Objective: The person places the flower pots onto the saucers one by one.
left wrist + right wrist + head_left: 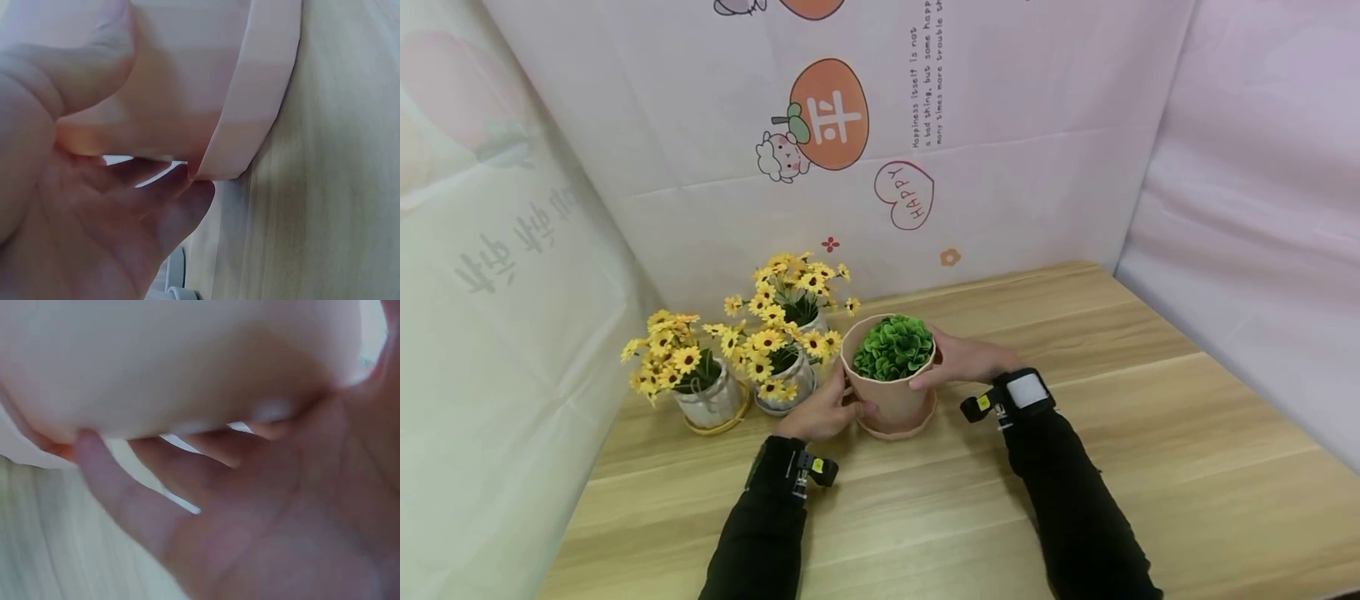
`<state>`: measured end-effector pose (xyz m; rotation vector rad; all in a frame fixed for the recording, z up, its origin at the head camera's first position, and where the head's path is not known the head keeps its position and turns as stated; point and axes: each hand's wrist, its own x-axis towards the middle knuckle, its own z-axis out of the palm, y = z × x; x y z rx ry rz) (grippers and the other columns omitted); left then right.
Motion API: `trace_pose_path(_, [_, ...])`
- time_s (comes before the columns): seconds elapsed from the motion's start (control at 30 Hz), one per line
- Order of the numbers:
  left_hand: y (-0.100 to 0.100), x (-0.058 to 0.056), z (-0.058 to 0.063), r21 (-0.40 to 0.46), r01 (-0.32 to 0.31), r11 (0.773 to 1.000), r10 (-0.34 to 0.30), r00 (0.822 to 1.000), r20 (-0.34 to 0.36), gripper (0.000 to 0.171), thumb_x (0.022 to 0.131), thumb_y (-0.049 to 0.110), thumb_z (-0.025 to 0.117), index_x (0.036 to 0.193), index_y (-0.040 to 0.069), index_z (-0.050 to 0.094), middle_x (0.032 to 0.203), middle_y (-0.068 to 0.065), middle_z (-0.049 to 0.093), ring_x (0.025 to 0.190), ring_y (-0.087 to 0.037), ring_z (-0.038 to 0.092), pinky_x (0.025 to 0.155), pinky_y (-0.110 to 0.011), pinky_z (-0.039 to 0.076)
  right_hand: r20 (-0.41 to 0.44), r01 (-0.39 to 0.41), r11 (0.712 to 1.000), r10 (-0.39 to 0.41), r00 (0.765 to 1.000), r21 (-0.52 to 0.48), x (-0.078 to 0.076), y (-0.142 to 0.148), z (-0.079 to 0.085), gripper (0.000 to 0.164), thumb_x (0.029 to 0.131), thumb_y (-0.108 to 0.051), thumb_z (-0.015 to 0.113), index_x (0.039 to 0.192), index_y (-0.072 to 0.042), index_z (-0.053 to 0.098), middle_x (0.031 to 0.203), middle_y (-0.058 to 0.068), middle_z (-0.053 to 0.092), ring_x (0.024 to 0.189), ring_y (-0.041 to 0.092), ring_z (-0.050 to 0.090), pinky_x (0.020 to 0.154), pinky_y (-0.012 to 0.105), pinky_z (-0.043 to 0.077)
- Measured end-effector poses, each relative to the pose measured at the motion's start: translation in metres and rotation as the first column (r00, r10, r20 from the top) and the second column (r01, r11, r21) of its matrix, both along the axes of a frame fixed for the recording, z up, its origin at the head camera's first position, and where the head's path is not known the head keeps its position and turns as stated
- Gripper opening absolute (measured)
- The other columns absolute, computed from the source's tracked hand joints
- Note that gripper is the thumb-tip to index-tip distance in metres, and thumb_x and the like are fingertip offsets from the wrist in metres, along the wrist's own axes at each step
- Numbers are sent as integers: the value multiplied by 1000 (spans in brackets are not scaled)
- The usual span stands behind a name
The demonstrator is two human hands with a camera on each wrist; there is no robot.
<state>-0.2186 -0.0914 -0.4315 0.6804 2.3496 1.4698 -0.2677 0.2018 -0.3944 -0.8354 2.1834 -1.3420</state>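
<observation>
A pink flowerpot (891,402) with a bushy green plant (895,346) stands upright on a matching saucer (901,433). My left hand (823,410) grips its near left side, the thumb lying across the front and the fingers bent around the wall. On the other side my right hand (964,358) holds the pot, with its thumb just below the rim. In the left wrist view, the left hand's little finger reaches the saucer edge (265,81). Seen from the right wrist, spread fingers (137,512) curve behind the pot wall (156,369).
Three whitish pots of yellow flowers cluster to the left: one at the far left (711,404), one in the middle (797,379) close beside my left hand, and one behind it (816,323). Printed cloth (1015,183) hangs behind and beside the wooden table (1112,417).
</observation>
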Motion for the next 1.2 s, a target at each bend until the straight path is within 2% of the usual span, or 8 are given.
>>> trace_pose_path(0.17, [2,-3,0,4,-32,999,32,999,-41,109,104,14,67,167,32,-21,179,-10,0,162,-35,28,129,-51,35,-24,84,995,-86,996,-55,-1,-13,-4,112,82,-24,93,164,-23,16,162,10,41,150,30,44,125,49,40])
trace_pose_path(0.3, [4,-3,1,47,-52,998,55,997,-61,114,101,9,70,166,32,-21,179,-11,2,161,-34,29,130,-51,34,-25,131,987,-134,991,-93,-2,-16,-8,121,78,-21,96,165,-27,13,160,11,41,146,33,49,119,49,48])
trace_pose_path(0.5, [12,-2,7,66,-133,989,138,987,-84,123,96,12,79,167,27,-20,179,-13,3,163,-33,23,130,-52,32,-117,165,977,-181,976,-134,-3,-22,-6,119,73,-23,99,164,-24,22,160,5,41,146,28,48,122,50,43])
trace_pose_path(0.63, [20,-2,6,62,-238,969,244,963,-113,134,86,15,88,167,18,-19,176,-23,10,161,-41,25,129,-58,32,-213,124,980,-155,965,-153,-5,-30,-3,111,70,-23,101,159,-19,36,154,3,51,142,24,52,124,50,41])
trace_pose_path(0.73, [26,0,3,62,-310,949,316,939,-133,141,81,19,92,167,19,-20,175,-26,10,160,-43,26,128,-58,33,-269,134,983,-164,949,-125,-3,-35,-1,112,68,-27,102,159,-17,37,152,4,51,140,25,53,122,50,44])
trace_pose_path(0.93, [32,2,0,96,-353,931,366,906,-212,143,76,24,97,168,25,-12,175,-19,15,159,-38,31,127,-57,35,-281,215,975,-220,934,-47,1,-36,-4,123,66,-37,103,161,-19,27,156,6,44,141,25,51,121,50,45])
trace_pose_path(1.03, [33,4,1,108,-357,928,373,902,-219,140,74,24,98,168,28,-6,175,-15,19,158,-36,34,128,-55,34,-302,170,984,-181,936,-61,-1,-38,-4,115,68,-36,102,159,-19,33,151,4,49,138,23,54,118,47,48])
trace_pose_path(1.2, [36,5,3,121,-360,925,378,904,-202,139,74,21,98,168,26,-4,173,-18,23,157,-35,35,128,-54,34,-312,54,990,-93,945,-132,-5,-38,-2,94,73,-28,100,151,-17,49,141,-1,62,131,18,60,115,41,50])
